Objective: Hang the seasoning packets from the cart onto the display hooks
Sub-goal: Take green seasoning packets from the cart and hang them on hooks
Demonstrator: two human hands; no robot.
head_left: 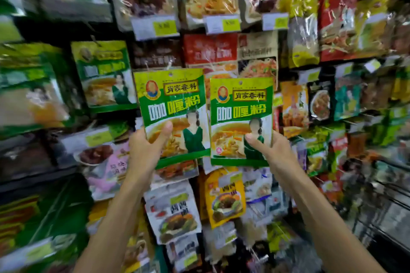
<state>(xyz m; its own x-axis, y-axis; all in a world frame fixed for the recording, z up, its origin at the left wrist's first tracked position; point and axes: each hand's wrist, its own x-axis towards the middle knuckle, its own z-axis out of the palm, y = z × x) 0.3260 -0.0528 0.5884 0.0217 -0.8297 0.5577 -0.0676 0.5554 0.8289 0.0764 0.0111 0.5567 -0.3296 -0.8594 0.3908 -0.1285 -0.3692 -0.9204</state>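
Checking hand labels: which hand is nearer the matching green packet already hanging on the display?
Left. The left hand, gripping the first packet, sits just below and right of the hanging green packet; the right hand, gripping the second packet, is farther right.

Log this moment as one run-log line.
phase: packets held before display | left hand: grips left curry packet | right hand: grips right curry packet | hooked: cannot tell

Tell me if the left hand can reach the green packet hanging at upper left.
Likely yes: nothing blocks the hanging packet, but the left hand is full, gripping a curry packet.
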